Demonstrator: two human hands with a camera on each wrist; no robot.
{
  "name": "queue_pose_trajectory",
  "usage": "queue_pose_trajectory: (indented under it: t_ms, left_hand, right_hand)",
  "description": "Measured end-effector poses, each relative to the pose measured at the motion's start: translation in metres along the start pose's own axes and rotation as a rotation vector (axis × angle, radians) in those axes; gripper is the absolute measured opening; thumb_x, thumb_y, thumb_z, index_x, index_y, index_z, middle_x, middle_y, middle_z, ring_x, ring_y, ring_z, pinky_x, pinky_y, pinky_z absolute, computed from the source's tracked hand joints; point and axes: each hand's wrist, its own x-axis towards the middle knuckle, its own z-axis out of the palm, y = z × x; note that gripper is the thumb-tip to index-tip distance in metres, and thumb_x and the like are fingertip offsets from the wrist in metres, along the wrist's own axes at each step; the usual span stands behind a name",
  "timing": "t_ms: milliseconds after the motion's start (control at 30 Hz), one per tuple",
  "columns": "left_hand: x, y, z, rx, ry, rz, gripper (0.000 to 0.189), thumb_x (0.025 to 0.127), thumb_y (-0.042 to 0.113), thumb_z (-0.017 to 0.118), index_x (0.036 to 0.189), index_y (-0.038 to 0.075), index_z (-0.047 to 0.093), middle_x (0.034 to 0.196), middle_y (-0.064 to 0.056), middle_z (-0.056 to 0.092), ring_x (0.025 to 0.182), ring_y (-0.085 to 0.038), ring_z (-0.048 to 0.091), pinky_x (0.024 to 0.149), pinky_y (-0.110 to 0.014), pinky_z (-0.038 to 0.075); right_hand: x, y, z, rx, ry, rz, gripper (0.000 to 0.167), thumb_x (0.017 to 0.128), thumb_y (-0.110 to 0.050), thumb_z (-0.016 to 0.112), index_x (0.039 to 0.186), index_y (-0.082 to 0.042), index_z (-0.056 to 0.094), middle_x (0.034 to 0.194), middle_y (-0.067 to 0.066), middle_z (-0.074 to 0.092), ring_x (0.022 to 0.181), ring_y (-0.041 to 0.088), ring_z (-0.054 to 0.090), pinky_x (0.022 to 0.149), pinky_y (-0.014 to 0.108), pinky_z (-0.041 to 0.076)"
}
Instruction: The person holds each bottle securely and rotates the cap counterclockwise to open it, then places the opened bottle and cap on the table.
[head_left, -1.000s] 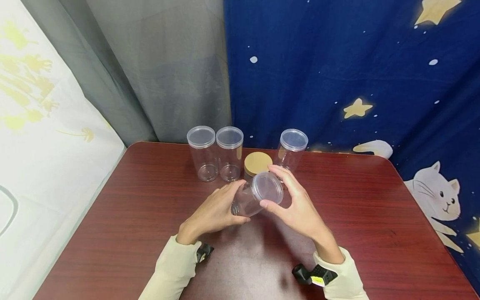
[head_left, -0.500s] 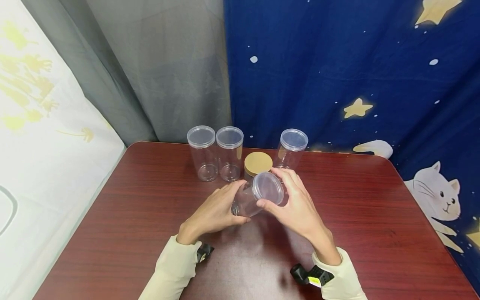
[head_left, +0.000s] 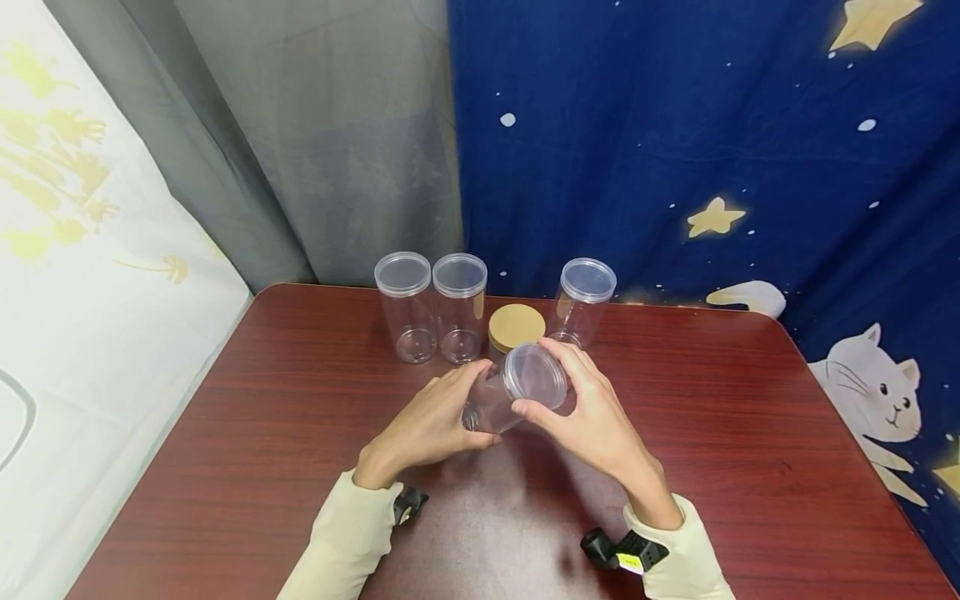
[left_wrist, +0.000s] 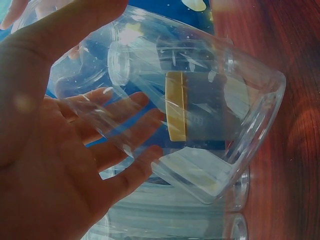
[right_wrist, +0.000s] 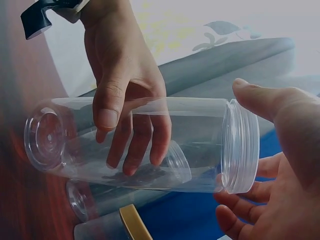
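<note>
A clear plastic jar (head_left: 495, 406) is held tilted above the table, its translucent screw lid (head_left: 536, 375) towards the right. My left hand (head_left: 427, 423) grips the jar's body, thumb on the near side and fingers round the far side. Around the lid, my right hand (head_left: 596, 421) has its thumb on the near edge and its fingers on the far edge. In the right wrist view the lid (right_wrist: 243, 147) sits on the jar's mouth between thumb and fingertips. Through the see-through wall (left_wrist: 200, 170), the left wrist view shows nothing inside the jar.
Behind the hands stand two clear lidded jars, a left one (head_left: 405, 308) and one beside it (head_left: 460, 308). A gold-lidded jar (head_left: 516, 325) is partly hidden by the held jar. Another clear jar (head_left: 585, 292) stands right. Curtains (head_left: 360, 150) hang behind the table (head_left: 750, 433).
My right hand has shifted slightly left and its fingers have slid a little round the lid. The left hand and the jar have stayed in place.
</note>
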Motion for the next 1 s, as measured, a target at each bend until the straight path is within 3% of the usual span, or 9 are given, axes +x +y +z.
queue_pose_trajectory:
  t_ms: [1000]
  left_hand:
    - [0.0005, -0.0012, -0.0004, -0.015, -0.021, 0.003, 0.089, 0.07, 0.038, 0.088, 0.143, 0.011, 0.044, 0.136, -0.007, 0.058, 0.122, -0.021, 0.056, 0.103, -0.049, 0.043]
  right_hand:
    - [0.0002, 0.0014, -0.007, 0.109, -0.075, -0.042, 0.074, 0.08, -0.02, 0.082, 0.145, -0.016, 0.048, 0.145, 0.0, 0.051, 0.13, 0.016, 0.048, 0.103, 0.034, 0.044]
